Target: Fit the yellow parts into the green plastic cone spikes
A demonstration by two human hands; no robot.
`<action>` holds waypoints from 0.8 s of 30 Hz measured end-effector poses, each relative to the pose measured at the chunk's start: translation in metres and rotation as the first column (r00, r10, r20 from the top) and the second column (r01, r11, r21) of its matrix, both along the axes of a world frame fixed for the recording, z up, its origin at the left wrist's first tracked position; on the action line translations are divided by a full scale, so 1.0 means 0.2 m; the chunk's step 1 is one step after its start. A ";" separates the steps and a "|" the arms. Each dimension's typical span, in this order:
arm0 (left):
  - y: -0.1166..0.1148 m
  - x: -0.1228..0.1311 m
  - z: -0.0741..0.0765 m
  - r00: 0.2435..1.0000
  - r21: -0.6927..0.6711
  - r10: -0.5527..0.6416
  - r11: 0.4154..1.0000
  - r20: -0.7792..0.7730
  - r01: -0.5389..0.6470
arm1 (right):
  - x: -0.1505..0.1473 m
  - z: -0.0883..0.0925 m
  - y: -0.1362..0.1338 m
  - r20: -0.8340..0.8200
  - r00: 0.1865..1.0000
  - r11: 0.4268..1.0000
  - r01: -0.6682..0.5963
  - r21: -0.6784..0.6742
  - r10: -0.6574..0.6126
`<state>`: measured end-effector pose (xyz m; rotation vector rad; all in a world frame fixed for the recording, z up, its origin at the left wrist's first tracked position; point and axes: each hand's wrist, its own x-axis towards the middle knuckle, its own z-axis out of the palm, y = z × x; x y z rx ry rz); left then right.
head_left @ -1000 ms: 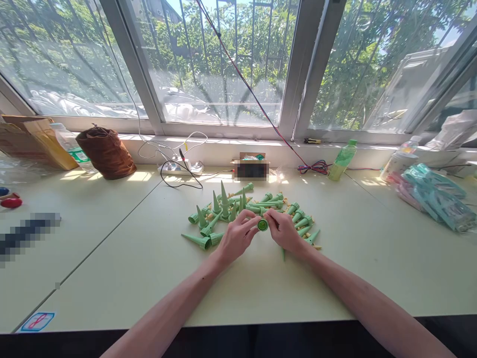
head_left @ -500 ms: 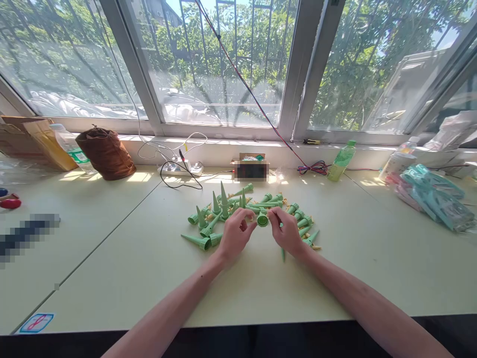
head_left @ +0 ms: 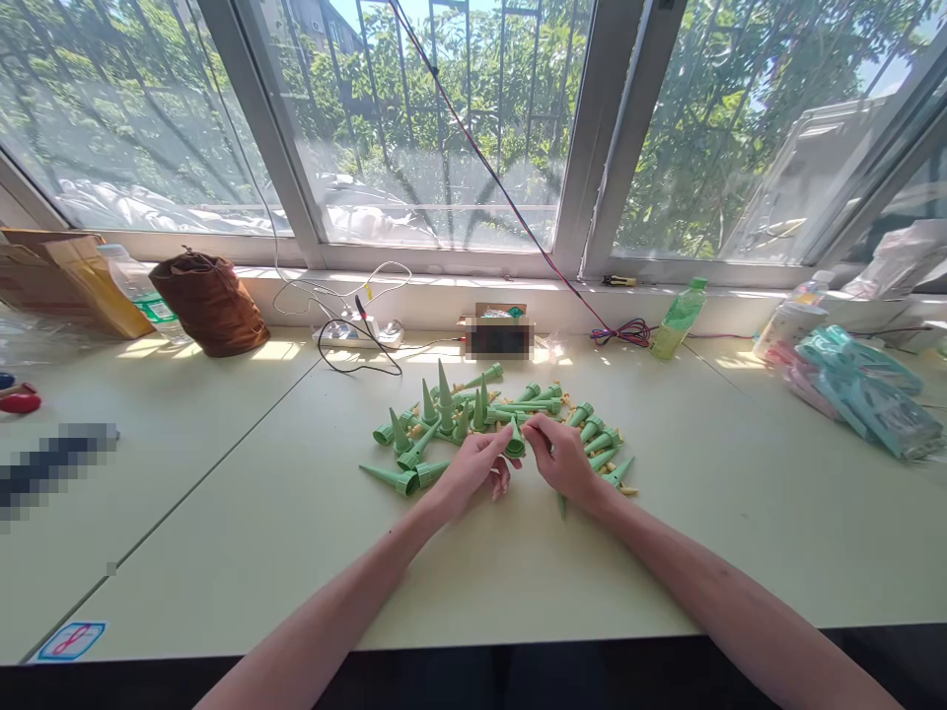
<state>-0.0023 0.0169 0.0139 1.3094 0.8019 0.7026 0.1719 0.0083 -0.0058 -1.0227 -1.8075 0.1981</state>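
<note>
Between my hands is a green plastic cone (head_left: 515, 444), its round open end facing me. My left hand (head_left: 477, 465) holds it from the left, thumb along its side and fingers below. My right hand (head_left: 563, 456) is closed in a pinch at the cone's right side; whatever its fingertips hold is too small to make out. Several green spikes (head_left: 445, 399) stand or lie behind and left of my left hand. More green spikes with small tan pieces (head_left: 603, 441) lie to the right, beside my right hand.
Along the window sill side are a brown pouch (head_left: 211, 304), a power strip (head_left: 359, 333), a small box (head_left: 499, 335), coiled wires (head_left: 621, 332) and a green bottle (head_left: 679, 318). Plastic packets (head_left: 869, 390) lie at the right. A pixelated dark object is at the left.
My left hand has turned and taken hold of the cone, which has shifted slightly left and down and tilted. My right hand has moved a little left, staying pinched.
</note>
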 end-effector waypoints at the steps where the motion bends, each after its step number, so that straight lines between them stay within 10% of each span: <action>1: 0.00 0.00 0.00 1.000 0.008 0.001 1.000 0.004 -0.001 | 0.00 0.00 0.00 0.001 1.000 1.000 -0.004 0.000 0.004; 16: -0.02 -0.02 0.00 0.982 0.355 0.061 0.935 -0.181 0.007 | 0.01 -0.01 0.01 0.022 1.000 1.000 -0.006 -0.015 0.007; 24: 0.01 -0.01 -0.06 0.952 0.651 0.254 0.754 -0.169 -0.086 | 0.01 -0.01 0.01 0.019 1.000 0.999 -0.015 -0.045 0.016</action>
